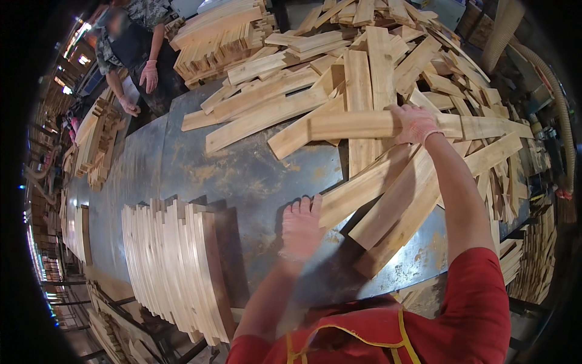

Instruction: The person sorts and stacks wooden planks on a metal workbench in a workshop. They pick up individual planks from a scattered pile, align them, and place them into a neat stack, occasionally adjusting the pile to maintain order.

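My right hand [415, 124], in a pale pink glove, reaches out over the loose pile and is closed over a light wooden board [351, 125] that lies crosswise on other boards. The board's left end shows; its underside and my fingertips are hidden. Nearer to me, my left hand [301, 229], gloved alike, is at the near end of a slanting board [364, 189]. Its fingers stretch forward over the metal tabletop, and its thumb side meets the board's end. Beside that board, two more boards [397, 212] slant toward me.
A row of boards on edge [173, 267] stands at the left of the metal table [242, 182]. The loose board pile [376, 67] covers the far right. Stacked boards [224, 36] rise behind. A co-worker [136, 54] in pink gloves stands far left. A ribbed hose [555, 91] hangs right.
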A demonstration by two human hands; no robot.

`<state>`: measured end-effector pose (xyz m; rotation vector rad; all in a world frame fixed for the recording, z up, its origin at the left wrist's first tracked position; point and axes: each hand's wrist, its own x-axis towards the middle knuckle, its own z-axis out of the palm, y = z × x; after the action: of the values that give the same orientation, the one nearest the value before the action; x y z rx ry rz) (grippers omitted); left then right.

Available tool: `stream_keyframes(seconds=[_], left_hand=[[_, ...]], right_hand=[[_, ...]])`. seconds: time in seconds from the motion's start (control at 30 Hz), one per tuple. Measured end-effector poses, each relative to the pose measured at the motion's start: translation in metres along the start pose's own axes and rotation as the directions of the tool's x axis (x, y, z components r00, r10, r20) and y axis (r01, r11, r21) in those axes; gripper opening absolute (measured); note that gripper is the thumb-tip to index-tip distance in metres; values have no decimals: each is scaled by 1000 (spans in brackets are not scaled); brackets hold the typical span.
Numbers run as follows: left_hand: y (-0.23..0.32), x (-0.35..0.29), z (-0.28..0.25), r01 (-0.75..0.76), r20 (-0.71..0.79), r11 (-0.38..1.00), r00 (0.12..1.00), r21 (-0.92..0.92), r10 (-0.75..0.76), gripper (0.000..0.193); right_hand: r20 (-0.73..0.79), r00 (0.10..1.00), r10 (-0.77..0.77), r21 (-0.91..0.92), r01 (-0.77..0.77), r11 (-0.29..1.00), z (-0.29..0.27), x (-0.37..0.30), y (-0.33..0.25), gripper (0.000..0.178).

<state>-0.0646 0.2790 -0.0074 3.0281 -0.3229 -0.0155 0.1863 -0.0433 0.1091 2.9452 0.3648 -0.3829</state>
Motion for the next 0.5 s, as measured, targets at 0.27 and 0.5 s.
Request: stream_keyframes(seconds=[0.27,0.5], left_hand=[[-82,-165,-52,393,49,874,917,-285,-396,79],[-75,-283,-7,346,532,-406,603,-846,-595,68]], right_hand=[[-2,984,-178,891,83,446,0,-103,-63,106],[196,878,-436,972,-234,-34,144,-175,-302,89]])
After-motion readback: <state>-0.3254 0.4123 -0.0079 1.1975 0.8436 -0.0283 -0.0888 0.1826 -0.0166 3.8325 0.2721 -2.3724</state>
